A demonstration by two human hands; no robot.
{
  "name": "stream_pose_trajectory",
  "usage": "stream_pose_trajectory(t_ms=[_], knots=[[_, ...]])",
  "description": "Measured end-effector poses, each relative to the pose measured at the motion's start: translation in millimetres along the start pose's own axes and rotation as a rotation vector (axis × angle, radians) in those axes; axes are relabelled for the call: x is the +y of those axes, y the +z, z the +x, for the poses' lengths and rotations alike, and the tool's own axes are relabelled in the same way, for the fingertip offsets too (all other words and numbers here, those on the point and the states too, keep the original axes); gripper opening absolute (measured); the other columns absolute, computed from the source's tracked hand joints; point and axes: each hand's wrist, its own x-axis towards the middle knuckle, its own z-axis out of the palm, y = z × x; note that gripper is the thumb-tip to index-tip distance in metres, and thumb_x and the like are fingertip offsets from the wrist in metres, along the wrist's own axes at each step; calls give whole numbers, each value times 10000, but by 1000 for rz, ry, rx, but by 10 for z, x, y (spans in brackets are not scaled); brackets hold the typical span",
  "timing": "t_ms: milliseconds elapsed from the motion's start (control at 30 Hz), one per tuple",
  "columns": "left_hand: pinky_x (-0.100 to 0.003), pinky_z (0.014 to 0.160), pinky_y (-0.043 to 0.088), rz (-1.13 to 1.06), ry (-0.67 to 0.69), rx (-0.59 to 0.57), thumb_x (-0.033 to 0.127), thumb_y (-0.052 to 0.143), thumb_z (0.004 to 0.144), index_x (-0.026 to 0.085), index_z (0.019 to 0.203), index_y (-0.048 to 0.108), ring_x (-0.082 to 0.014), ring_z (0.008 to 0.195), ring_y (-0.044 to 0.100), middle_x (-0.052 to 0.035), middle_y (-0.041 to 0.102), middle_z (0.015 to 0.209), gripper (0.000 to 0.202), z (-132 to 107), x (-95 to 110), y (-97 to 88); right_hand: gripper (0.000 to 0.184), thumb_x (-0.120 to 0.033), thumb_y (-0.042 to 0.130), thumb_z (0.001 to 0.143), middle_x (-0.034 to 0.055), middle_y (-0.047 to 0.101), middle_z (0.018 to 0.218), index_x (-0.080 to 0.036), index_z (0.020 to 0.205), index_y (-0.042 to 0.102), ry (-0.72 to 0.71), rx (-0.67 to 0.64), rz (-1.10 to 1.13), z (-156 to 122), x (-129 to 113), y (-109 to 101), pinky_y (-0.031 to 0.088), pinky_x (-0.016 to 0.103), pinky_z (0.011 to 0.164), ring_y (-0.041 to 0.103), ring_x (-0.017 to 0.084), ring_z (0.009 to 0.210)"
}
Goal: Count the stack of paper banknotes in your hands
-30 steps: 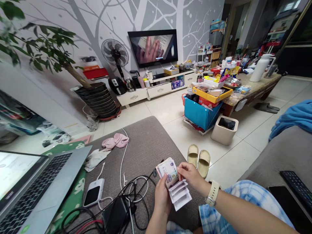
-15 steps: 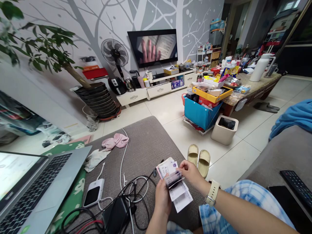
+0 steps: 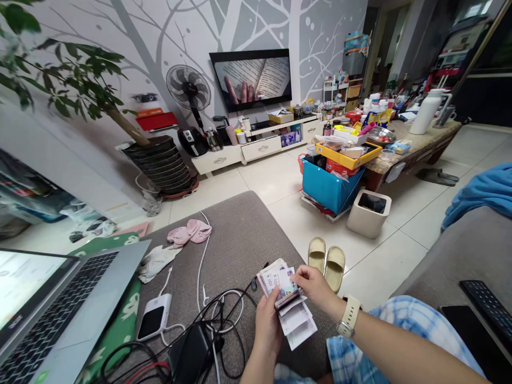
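Several banknotes point(image 3: 276, 278) sit gripped in the left hand point(image 3: 267, 318), the right hand point(image 3: 314, 285) pinching one's edge, a white device point(image 3: 163, 309) at their nine o'clock.

A wad of banknotes point(image 3: 280, 279), pale with purple and greenish print, is held tilted and bent across its middle between the left hand point(image 3: 267, 318) and right hand point(image 3: 314, 284); its whitish lower ends are splayed in layers.
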Motion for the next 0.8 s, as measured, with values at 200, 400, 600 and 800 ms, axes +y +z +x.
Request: stream_pose_trajectory(t_ms=[200, 400, 600, 800], knots=[[-346, 712, 543, -10, 5, -11, 252, 721, 684, 91, 985, 667, -238, 734, 702, -125, 739, 847, 346, -35, 21, 32, 256, -345, 632, 766, -58, 417, 562, -180, 641, 483, -21, -29, -15, -17, -12, -1, 265, 245, 535, 372, 106, 543], [-364, 749, 548, -17, 6, 25, 251, 704, 703, 101, 974, 677, -254, 776, 709, -128, 742, 861, 310, -34, 27, 42, 258, -345, 628, 768, -57, 414, 566, -177, 643, 477, -20, -32, -4, -27, -36, 7, 266, 243, 535, 362, 104, 545], [-370, 807, 544, -59, -3, 82, 249, 637, 774, 97, 918, 678, -254, 827, 712, -146, 737, 939, 214, 24, 7, 22, 271, -357, 639, 769, -55, 417, 567, -177, 639, 484, -30, -37, -17, -26, -43, 3, 275, 241, 540, 364, 104, 550], [-351, 770, 551, -52, -13, 101, 246, 631, 779, 97, 956, 690, -253, 811, 714, -138, 741, 927, 239, 40, 20, 16, 282, -394, 660, 751, -49, 453, 572, -177, 659, 505, -15, -68, 30, -21, -20, 11, 297, 238, 535, 385, 104, 544]])
